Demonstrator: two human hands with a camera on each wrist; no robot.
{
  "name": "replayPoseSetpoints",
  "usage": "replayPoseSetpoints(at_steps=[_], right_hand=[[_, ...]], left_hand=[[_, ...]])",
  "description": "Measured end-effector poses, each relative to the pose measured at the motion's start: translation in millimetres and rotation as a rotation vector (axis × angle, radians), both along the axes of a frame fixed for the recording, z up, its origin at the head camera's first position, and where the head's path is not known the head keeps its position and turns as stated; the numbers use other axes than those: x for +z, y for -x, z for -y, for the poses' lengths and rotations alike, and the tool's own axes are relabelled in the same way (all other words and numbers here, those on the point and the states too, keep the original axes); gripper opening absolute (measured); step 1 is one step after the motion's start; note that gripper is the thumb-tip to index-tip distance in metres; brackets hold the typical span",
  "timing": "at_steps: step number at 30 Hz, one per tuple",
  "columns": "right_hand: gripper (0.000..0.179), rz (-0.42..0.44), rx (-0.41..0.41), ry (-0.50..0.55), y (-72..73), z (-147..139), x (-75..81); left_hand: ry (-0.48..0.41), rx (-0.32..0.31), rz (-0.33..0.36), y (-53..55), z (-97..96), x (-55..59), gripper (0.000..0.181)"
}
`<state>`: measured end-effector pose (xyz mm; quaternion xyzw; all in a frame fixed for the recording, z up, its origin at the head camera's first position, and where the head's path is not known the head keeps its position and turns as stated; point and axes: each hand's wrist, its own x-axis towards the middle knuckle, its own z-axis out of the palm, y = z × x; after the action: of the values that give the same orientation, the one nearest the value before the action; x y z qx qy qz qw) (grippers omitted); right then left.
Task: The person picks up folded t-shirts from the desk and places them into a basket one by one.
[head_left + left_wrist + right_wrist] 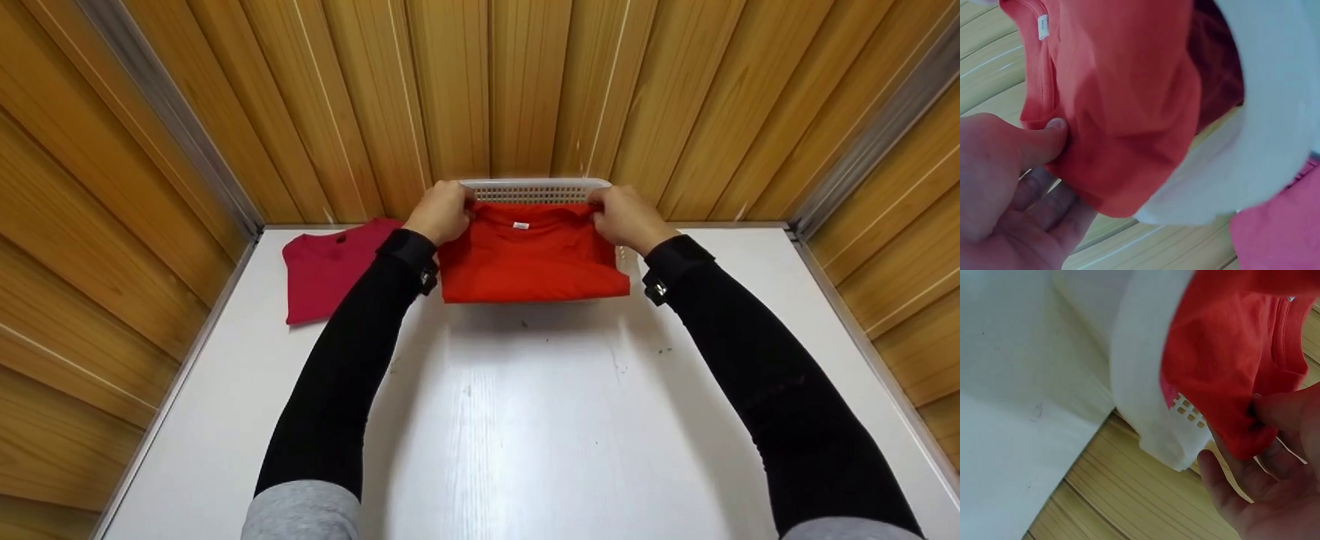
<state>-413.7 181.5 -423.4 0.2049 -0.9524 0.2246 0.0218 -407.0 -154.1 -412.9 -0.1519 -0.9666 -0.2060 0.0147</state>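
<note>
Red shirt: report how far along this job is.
Done: the red shirt looks folded. In hand: the left hand and right hand grip it beside the collar, over the white basket. Remaining, probably: lowering it in, then perhaps the pink shirt, folded on the table.

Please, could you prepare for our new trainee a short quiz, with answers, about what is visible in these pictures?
1. Multiple choice. What do the left hand and the right hand hold?
A) a blue towel
B) a red shirt
C) a cardboard box

2. Short answer. In the head view, on which side of the white basket does the dark pink garment on the table lie?

3. Fill in the gap. At the red shirt's neckline shows a small white ____.

Key: 1. B; 2. the left side; 3. label.
</note>
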Motion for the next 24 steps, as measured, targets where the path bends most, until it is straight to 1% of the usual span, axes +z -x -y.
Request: replayPoseSetpoints(at_steps=[2,9,11,16,20,24], right_hand=[[0.025,0.005,-0.003,-0.015,-0.4,0,-3.0],[0.028,-0.001,-0.011,-0.036,3.4,1,-6.4],[0.029,-0.002,-0.011,-0.052,3.9,1,-7.9],[0.032,0.019,-0.015,-0.083,2.8,2,-12.1],[0.03,0.007,-0.027,-0.078,2.5,2,-11.0],[0.028,0.005,-0.039,-0.074,2.2,0,-7.6]], left_hand=[[0.012,0.009,-0.005,-0.6,-1.6,-2.5,0.023],[0.045,0.022,-0.07,2.2,-5.9,-8.2,0.021],[0.051,0.03,-0.072,3.4,-7.5,-10.3,0.022],[0.073,0.041,-0.042,5.9,-10.3,-14.5,0.024],[0.068,0.051,-0.027,6.4,-10.5,-10.3,0.024],[0.04,0.037,0.001,7.5,-11.0,-3.7,0.027]])
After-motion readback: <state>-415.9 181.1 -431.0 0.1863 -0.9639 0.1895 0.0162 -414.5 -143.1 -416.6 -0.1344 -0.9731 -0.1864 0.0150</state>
